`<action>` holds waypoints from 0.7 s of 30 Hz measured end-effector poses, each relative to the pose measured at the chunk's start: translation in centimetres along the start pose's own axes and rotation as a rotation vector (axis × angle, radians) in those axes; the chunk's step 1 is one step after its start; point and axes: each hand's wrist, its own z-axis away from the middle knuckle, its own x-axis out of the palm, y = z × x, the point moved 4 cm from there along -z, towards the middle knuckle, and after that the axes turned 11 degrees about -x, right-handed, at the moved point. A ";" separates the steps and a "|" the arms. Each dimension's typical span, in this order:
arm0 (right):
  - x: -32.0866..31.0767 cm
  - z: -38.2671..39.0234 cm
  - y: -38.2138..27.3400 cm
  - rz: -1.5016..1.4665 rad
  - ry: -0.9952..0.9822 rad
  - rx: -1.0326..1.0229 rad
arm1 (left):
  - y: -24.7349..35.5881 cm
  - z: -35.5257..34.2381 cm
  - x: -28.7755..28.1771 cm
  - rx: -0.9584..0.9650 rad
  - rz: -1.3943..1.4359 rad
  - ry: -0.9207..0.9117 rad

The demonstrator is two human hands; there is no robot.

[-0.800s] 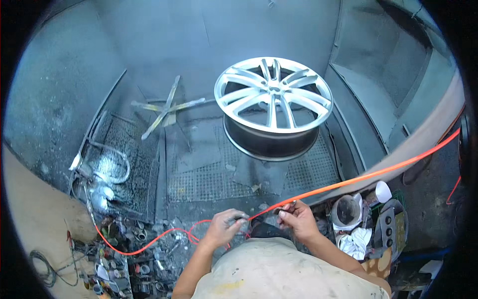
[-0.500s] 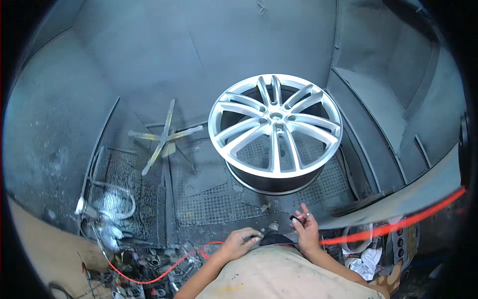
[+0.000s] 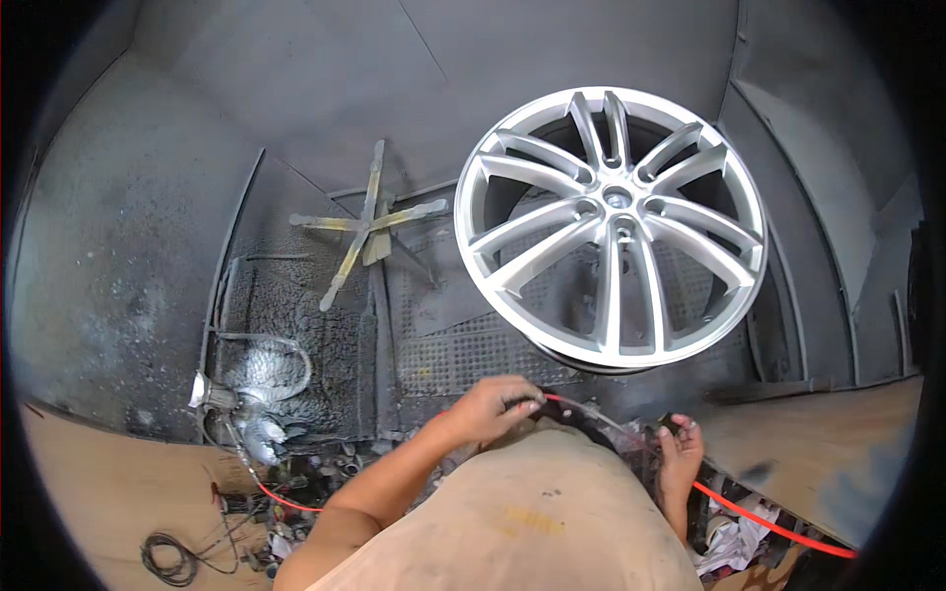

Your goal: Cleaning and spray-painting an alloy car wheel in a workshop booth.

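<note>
In front of my waist, my left hand point(image 3: 498, 409) is closed on a thin red hose point(image 3: 557, 398), which shows beyond its fingertips. My right hand point(image 3: 680, 453) has its fingers bent around a small dark piece point(image 3: 671, 424), too small to name. Another stretch of the red hose runs off to the lower right past that hand. Beyond both hands, a silver multi-spoke wheel rim point(image 3: 617, 200) faces up, raised above the floor; what it rests on is mostly hidden.
A cross-shaped stand point(image 3: 367, 225) with taped arms is left of the rim. Farther left, a bright lamp point(image 3: 258, 433) lies by a rough dark panel point(image 3: 325, 364). Perforated mats point(image 3: 443, 364) cover the floor between grey booth walls point(image 3: 128, 236). Clutter and a coiled cable point(image 3: 169, 558) lie lower left.
The view has shifted, so the rim appears larger and farther right. My left hand now has the red hose at its fingers. My right hand has moved right, still with the dark piece.
</note>
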 end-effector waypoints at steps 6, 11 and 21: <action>1.1 0.6 0.1 0.022 0.191 -0.013 | -2.1 -4.2 -12.0 0.061 -0.314 0.174; 3.4 -0.3 -0.2 -0.070 0.317 0.023 | -2.4 -9.3 -18.7 0.117 -0.562 0.100; 9.2 -3.2 -1.3 -0.132 0.607 0.094 | -4.4 -16.6 -19.5 0.059 -0.691 -0.362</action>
